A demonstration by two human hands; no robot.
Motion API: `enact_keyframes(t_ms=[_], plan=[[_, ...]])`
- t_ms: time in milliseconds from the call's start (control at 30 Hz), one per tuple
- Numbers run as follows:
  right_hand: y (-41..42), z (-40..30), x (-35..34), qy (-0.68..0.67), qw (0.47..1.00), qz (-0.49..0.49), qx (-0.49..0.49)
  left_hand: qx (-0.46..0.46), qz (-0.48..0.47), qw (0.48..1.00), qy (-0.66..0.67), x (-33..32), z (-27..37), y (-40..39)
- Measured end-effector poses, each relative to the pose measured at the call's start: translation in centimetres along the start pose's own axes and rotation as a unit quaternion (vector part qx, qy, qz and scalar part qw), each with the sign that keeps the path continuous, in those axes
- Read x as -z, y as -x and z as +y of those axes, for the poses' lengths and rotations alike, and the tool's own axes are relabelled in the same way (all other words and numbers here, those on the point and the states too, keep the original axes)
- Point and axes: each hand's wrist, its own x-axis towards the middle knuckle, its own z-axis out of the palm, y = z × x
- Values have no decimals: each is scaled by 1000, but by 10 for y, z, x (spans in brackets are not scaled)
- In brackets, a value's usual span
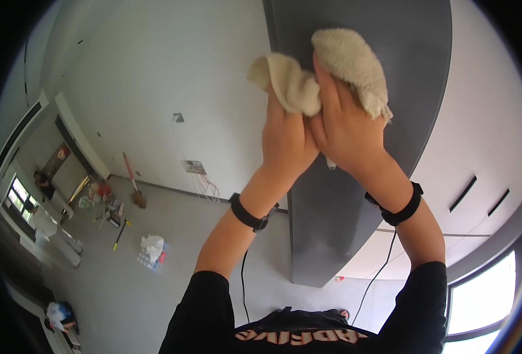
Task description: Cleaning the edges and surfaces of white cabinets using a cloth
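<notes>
My left hand (287, 132) and my right hand (354, 115) are raised side by side, thumbs close together, in front of a tall dark grey panel (318, 230). Beige fluffy cloth (354, 62) covers the fingers of the right hand, which presses it towards the panel. A blurred, folded beige portion of cloth (296, 88) is gripped in the left hand, near the panel's left edge. Whether this is one cloth or two cannot be told. A small frayed end shows below the right hand. Most fingertips are hidden by the fabric.
Black cables hang from both wrist straps. A wall box (193, 167) with loose wires is on the left. On the floor lie wrapped bottles (152, 252), a yellow-black pole (121, 234) and a broom (138, 199). Several people are at the far left.
</notes>
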Motion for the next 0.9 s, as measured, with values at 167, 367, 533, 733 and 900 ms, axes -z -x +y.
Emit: enact_keyframes(t_ms=[167,367,533,733,900], plan=[[11,-12,-3,-14,999,-24,42,34,-22,994,97,8,-6,31],[-15,-16,-6,-62,993,-75,63,43,14,995,88,19,-13,20],[-49,-5,-4,-78,988,-67,118,115,-21,980,164,10,-4,-12],[-49,46,38,-57,998,22,7,11,22,999,-48,-23,13,-59],[-11,79,58,10,996,74,-57,-5,-33,987,-155,-54,66,-69]])
